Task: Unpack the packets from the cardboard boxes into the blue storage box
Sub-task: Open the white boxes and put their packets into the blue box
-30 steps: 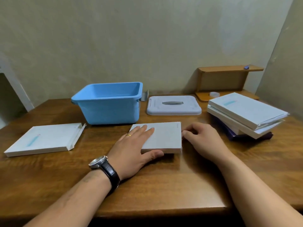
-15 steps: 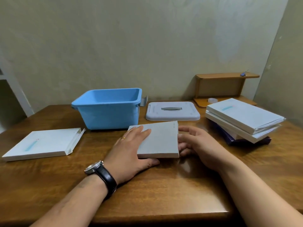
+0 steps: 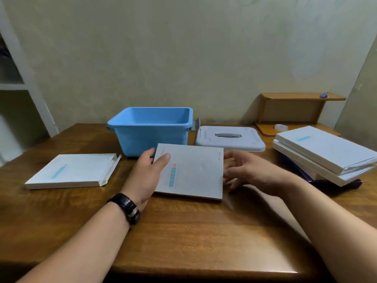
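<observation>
one opened cardboard box (image 3: 69, 171) lies flat at the left of the worktop (image 3: 183, 231), its end flap loose and a pale blue strip on its face. behind the middle stands the one blue storage box (image 3: 151, 129). just in front of it the left hand (image 3: 146, 176), a black wristwatch (image 3: 128, 207) on its wrist, grasps a second cardboard box (image 3: 193, 172) by its left edge, thumb on top. half a second ago this box showed a plain face; now it is turned over and tilted up, showing a red mark above a pale blue strip. the small print at its corner is too small to read. the right hand (image 3: 251, 172) is released, fingers loosely spread at the right edge. one white lid (image 3: 230, 138) lies behind. at the right sits a stack (image 3: 324, 154) of at least two more white boxes.
</observation>
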Demonstrator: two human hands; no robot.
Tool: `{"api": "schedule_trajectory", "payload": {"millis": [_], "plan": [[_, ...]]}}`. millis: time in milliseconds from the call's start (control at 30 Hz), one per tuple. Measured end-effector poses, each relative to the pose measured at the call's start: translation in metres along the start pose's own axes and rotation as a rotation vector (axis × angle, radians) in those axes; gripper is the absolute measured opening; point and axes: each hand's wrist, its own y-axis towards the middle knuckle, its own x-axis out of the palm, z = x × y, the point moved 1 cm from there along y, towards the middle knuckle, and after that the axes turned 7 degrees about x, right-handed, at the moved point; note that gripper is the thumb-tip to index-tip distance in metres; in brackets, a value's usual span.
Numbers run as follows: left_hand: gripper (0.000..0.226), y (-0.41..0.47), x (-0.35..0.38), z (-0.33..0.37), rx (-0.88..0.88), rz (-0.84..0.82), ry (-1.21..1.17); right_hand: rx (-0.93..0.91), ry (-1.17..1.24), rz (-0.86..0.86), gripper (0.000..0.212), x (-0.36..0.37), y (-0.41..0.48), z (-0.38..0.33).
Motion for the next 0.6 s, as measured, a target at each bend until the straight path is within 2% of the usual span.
{"api": "schedule_trajectory", "payload": {"millis": [133,233,333,467,533,600], "plan": [[0.035,0.011,-0.021,0.002,-0.061,0.06,-0.057,-0.009,0.006,-0.125,0.024,0.008,0.026,-0.014],[0.033,0.014,-0.025,-0.002,-0.025,0.145,-0.05,-0.069,0.163,-0.051,0.025,0.021,0.043,-0.003],[0.033,0.012,-0.024,-0.006,0.113,0.242,0.068,-0.138,0.026,0.048,0.022,0.022,0.037,-0.001],[0.034,0.004,-0.02,0.003,0.36,0.276,0.286,-0.182,-0.12,-0.022,0.046,0.016,0.019,-0.004],[0.036,0.002,-0.019,0.009,0.442,0.268,0.284,-0.259,-0.165,0.068,0.035,0.021,0.016,-0.005],[0.04,0.002,-0.018,0.011,0.435,0.261,0.192,-0.371,-0.27,0.231,0.023,0.029,0.017,-0.007]]}}
